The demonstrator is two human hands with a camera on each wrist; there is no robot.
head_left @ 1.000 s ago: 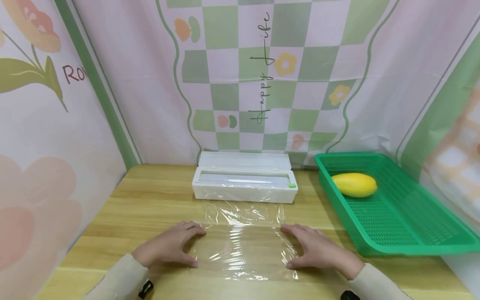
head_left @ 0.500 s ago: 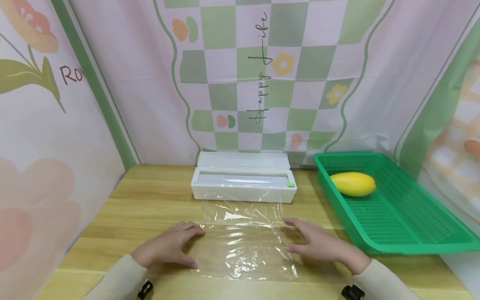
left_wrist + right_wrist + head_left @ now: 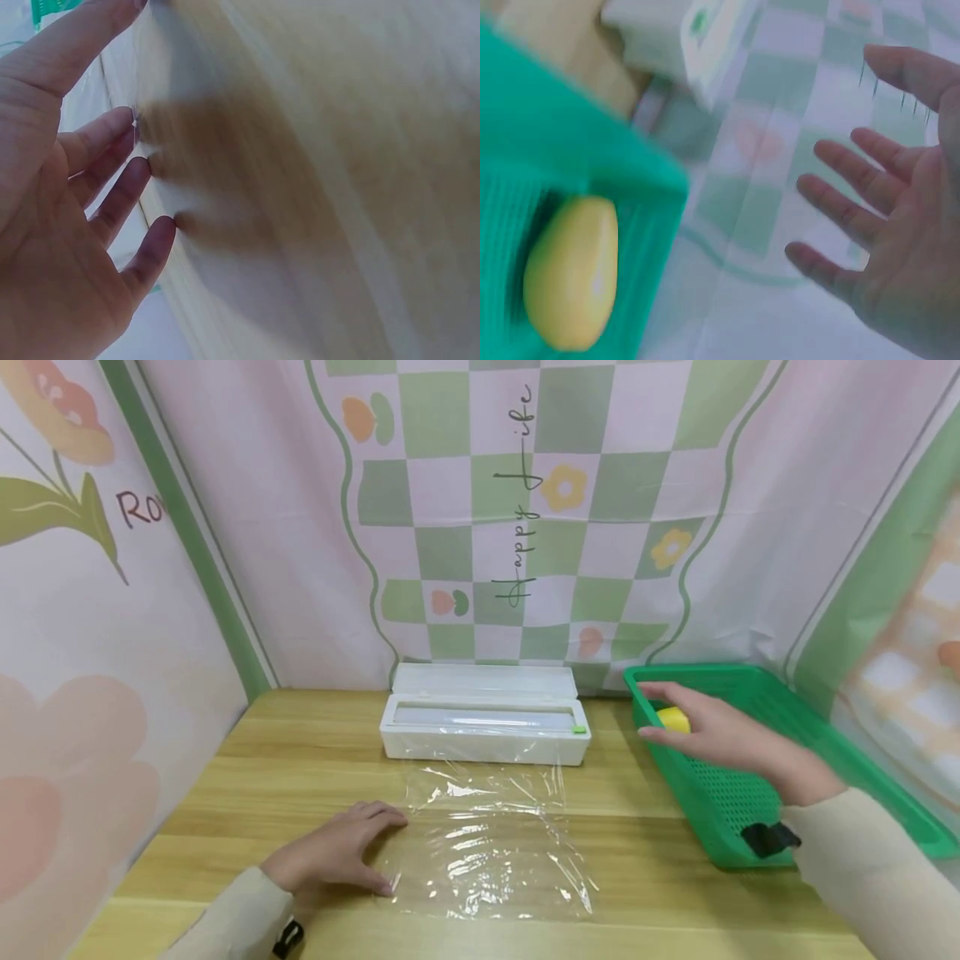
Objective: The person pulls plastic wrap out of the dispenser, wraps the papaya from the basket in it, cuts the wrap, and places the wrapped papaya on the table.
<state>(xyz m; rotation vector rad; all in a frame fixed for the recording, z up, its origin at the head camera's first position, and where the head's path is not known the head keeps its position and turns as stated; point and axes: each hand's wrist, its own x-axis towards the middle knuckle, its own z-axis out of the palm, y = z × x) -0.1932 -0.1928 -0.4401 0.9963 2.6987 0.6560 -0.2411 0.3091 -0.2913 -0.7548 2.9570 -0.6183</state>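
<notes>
A sheet of clear plastic wrap (image 3: 480, 852) lies on the wooden table, running out from a white dispenser box (image 3: 483, 747) with its lid raised. My left hand (image 3: 337, 852) rests at the sheet's left edge, fingertips touching down; the left wrist view shows those fingertips (image 3: 161, 225) against the tabletop. Over the near left side of the green basket (image 3: 693, 802) hovers my right hand (image 3: 727, 739), fingers spread and holding nothing. Inside the basket is a smooth yellow oval fruit (image 3: 574, 274), mostly hidden behind that hand in the head view; the right wrist view shows them apart.
The wooden table (image 3: 300, 735) meets a patterned cloth wall (image 3: 502, 552) behind the box. Another printed cloth (image 3: 112, 760) bounds the left side. The basket's raised rim (image 3: 641, 154) stands beside the right hand.
My right hand has lifted off the wrap's right edge and moved right and away from me to above the basket. The left hand stays in place.
</notes>
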